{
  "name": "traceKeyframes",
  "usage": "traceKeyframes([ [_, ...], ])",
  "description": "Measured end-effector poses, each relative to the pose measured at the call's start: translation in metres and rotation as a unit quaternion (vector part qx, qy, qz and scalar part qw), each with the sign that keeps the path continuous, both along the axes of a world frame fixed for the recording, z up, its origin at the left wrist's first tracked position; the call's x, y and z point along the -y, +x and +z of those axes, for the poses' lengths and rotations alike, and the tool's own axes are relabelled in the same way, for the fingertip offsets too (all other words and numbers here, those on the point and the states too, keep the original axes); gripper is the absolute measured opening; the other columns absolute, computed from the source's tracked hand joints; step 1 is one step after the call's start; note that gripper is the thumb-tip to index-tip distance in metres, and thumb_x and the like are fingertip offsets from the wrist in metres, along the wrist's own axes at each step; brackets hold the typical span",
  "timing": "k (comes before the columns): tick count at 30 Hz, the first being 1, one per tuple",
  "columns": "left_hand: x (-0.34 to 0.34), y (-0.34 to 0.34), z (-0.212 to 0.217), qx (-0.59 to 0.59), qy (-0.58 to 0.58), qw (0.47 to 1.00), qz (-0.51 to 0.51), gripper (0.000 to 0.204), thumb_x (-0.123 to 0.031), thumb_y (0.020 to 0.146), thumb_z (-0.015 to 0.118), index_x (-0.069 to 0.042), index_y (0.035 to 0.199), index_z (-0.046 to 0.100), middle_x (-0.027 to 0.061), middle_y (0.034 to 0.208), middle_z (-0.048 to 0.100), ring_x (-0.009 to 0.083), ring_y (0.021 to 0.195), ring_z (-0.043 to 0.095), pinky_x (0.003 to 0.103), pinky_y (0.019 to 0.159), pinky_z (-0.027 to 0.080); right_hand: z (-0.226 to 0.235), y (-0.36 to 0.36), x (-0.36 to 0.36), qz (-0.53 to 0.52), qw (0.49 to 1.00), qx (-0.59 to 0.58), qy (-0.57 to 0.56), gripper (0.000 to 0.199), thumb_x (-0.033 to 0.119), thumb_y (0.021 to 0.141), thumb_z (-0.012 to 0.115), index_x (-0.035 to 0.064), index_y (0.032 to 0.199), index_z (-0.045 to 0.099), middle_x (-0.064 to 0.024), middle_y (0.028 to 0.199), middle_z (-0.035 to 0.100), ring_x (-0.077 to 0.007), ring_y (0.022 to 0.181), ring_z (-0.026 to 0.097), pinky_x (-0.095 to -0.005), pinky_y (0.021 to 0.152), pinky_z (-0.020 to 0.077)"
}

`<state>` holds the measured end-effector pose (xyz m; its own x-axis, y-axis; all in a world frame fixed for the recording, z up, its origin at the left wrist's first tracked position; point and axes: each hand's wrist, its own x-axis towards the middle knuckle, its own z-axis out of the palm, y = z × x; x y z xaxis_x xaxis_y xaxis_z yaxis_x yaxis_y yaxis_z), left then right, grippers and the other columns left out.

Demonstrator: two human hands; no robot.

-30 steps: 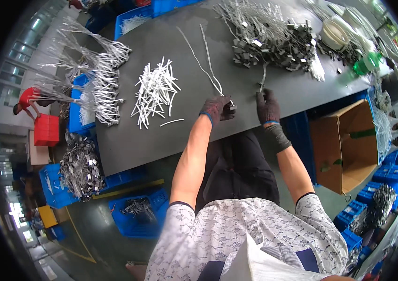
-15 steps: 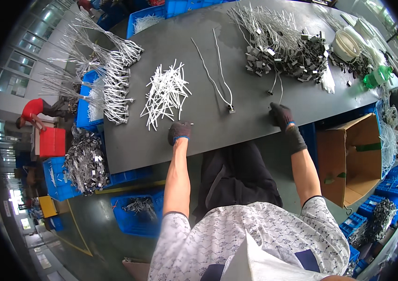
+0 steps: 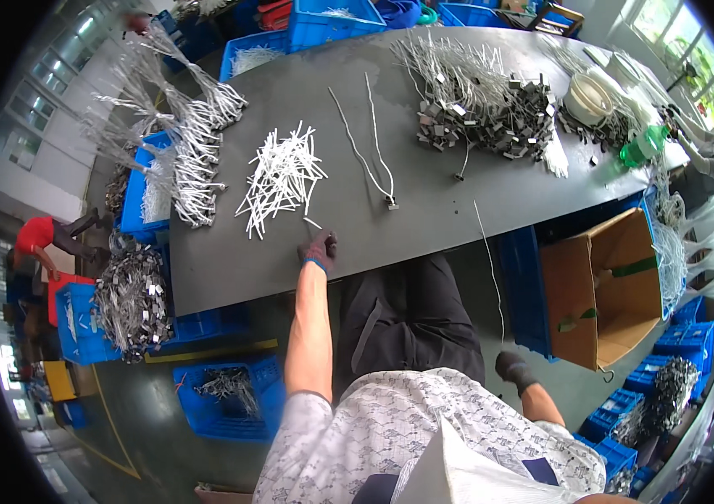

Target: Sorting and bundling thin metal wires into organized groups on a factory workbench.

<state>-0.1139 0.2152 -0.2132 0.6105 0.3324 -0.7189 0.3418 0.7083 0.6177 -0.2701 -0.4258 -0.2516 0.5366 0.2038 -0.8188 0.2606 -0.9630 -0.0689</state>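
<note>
My left hand (image 3: 318, 252), in a dark glove, is closed at the table's near edge, with a short white tube (image 3: 312, 223) sticking out by its fingertips. Ahead of it lies a loose heap of such white tubes (image 3: 279, 176). My gloved right hand (image 3: 515, 371) is below the table edge to the right, fingers closed. A long thin white wire (image 3: 489, 252) runs from over the tabletop down to its fingers. Between the heaps, two white wires (image 3: 379, 147) lie spread, joined at a small dark connector (image 3: 391, 202).
Wires with grey connector blocks (image 3: 491, 118) are piled at the far right, near a white tub (image 3: 588, 99) and green bottle (image 3: 644, 147). White-sleeved wire bundles (image 3: 197, 160) line the left edge. A cardboard box (image 3: 571, 294) stands right; a blue crate (image 3: 231, 424) sits below.
My right hand has swung from the tabletop down and back past the edge, and the wire now stretches after it. My left hand has turned slightly beside the tubes. The whole view has shifted.
</note>
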Motion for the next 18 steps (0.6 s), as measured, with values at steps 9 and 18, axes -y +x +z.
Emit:
traceKeyframes([
  [9, 0.176, 0.069, 0.123, 0.213, -0.134, 0.967, 0.030, 0.010, -0.008, 0.095, 0.066, 0.001, 0.098, 0.062, 0.0102, 0.080, 0.066, 0.0236, 0.067, 0.067, 0.037, 0.065, 0.061, 0.093, 0.076, -0.116, -0.046, 0.927, 0.261, 0.265, 0.021, 0.018, 0.094, 0.051, 0.0054, 0.106, 0.061, -0.0256, 0.093, 0.069, -0.0449, 0.092, 0.068, -0.0540, 0.074, 0.0525],
  [18, 0.166, 0.108, 0.202, 0.328, 0.136, 0.917, 0.184, 0.007, -0.008, 0.100, 0.056, -0.001, 0.101, 0.054, 0.0144, 0.088, 0.069, 0.0245, 0.068, 0.070, 0.040, 0.062, 0.063, 0.064, 0.107, -0.108, -0.009, 0.968, 0.205, 0.146, 0.020, 0.017, 0.093, 0.052, 0.0061, 0.103, 0.065, -0.0228, 0.091, 0.071, -0.0432, 0.090, 0.069, -0.0514, 0.073, 0.0550],
])
